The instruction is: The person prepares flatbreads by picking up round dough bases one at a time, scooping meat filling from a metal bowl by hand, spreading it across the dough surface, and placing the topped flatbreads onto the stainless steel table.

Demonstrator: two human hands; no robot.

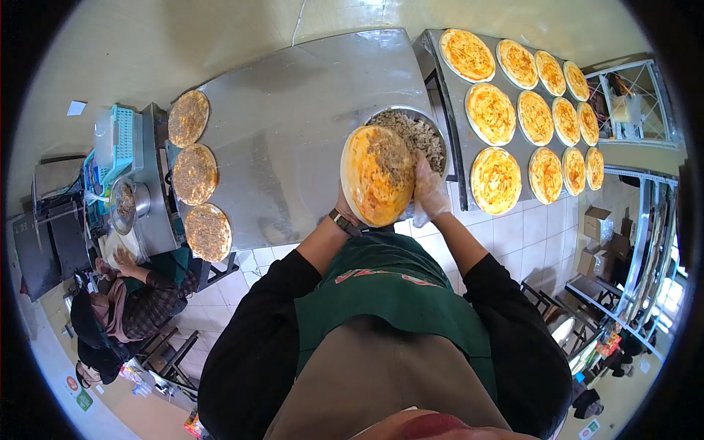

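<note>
My left hand (345, 207) is mostly hidden beneath a round flatbread (375, 183) and supports it from the left side; a dark watch is on that wrist. Orange-red sauce covers the bread, and brown minced filling lies on its upper right part. My right hand (431, 189), in a clear plastic glove, is closed against the bread's right edge, with some fingertips out of sight. Just behind the bread, a metal bowl (438, 126) holds more minced filling (411, 130). The bread is held tilted above the table's front edge and overlaps the bowl's near side.
Three filling-covered flatbreads (195, 174) lie along the left edge of the metal table (286, 110). Several sauced flatbreads (491, 114) stand in rows on the right table (460, 139). At left, a co-worker (139, 301) works beside another metal bowl (139, 202) and a turquoise basket (121, 136).
</note>
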